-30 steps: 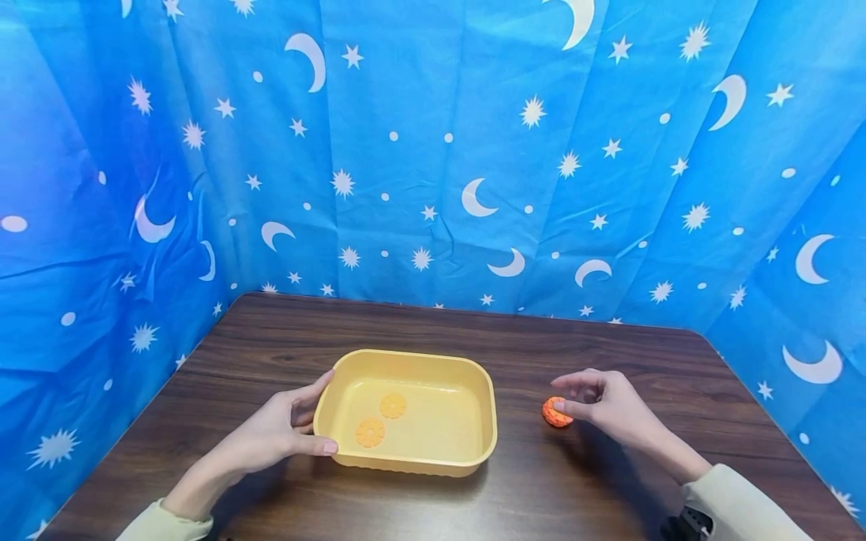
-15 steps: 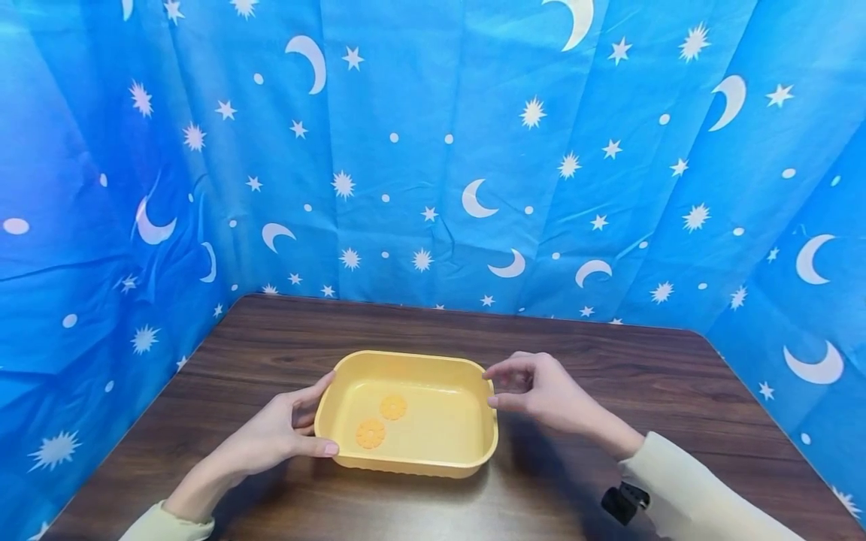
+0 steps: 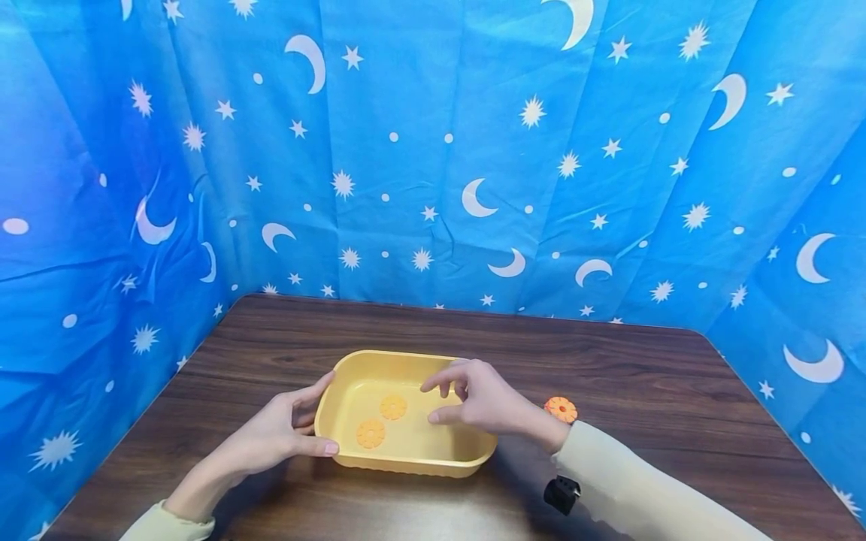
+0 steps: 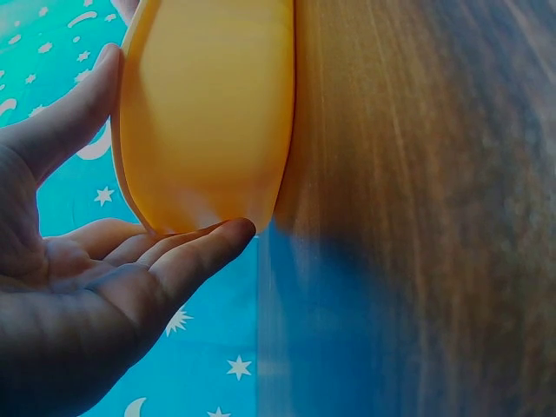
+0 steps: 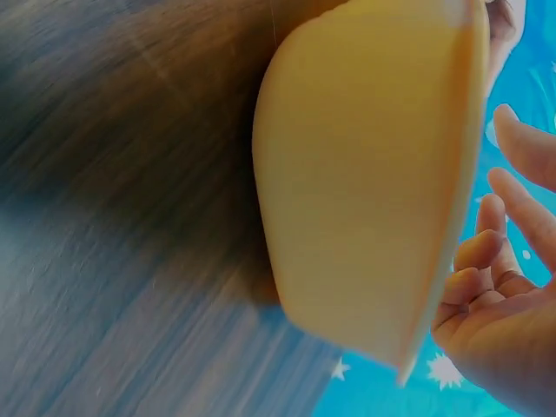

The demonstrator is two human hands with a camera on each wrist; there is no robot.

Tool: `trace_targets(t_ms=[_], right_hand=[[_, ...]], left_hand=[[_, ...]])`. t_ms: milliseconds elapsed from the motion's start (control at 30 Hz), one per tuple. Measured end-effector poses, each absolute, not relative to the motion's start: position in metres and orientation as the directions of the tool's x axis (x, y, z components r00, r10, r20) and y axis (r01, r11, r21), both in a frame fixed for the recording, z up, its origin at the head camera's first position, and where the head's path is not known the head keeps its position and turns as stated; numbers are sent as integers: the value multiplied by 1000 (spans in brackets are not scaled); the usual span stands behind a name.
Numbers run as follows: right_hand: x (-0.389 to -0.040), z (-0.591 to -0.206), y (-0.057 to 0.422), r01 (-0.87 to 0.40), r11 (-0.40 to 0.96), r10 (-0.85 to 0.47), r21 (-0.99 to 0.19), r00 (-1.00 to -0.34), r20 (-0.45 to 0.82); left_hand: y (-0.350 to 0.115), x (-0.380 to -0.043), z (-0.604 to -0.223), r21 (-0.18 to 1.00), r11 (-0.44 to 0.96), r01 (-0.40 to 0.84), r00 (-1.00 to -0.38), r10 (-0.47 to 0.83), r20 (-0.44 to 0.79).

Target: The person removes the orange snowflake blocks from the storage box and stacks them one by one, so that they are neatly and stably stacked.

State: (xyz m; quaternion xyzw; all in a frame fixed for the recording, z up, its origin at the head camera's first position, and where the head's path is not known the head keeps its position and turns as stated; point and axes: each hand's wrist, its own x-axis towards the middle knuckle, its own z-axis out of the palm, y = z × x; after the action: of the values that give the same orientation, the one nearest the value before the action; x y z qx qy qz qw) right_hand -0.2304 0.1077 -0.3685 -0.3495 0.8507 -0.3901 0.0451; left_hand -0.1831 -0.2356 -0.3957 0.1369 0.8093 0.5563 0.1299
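Observation:
A yellow rectangular plastic basin [image 3: 433, 447] sits on the table with two orange notched discs [image 3: 370, 433] lying on its floor at the left. My left hand [image 3: 284, 432] holds the basin's left end, thumb at the near corner and forefinger at the far one; the left wrist view shows its fingers [image 4: 204, 256] against the basin's end wall. My right hand [image 3: 476, 398] hangs over the basin's right side, fingers apart and loosely bent, holding nothing. Beyond the right wrist, an orange disc with red marks [image 3: 561, 409] lies on the table.
The dark wood-grain table [image 3: 304, 323] has rounded back corners. Blue cloth [image 3: 406, 150] with white moons and stars hangs behind it and along both sides. A black device [image 3: 562, 494] is strapped at the right wrist.
My right hand has let go of the orange-red disc on the right and moved left over the basin. That disc now lies flat. The left hand and basin have hardly moved.

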Motion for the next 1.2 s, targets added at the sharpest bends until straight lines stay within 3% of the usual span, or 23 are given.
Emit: trace_targets(t_ms=[233, 733, 1200], right_hand=[[-235, -372, 86, -593, 440, -686, -674, -707, 174], [-256, -366, 53, -654, 400, -848, -642, -530, 11], [-274, -367, 28, -636, 431, -881, -640, -449, -147]], left_hand=[[-236, -183, -395, 934, 349, 78, -929, 366, -60], [-237, -183, -395, 945, 313, 98, -915, 401, -38], [-238, -183, -396, 947, 311, 80, -916, 397, -52]])
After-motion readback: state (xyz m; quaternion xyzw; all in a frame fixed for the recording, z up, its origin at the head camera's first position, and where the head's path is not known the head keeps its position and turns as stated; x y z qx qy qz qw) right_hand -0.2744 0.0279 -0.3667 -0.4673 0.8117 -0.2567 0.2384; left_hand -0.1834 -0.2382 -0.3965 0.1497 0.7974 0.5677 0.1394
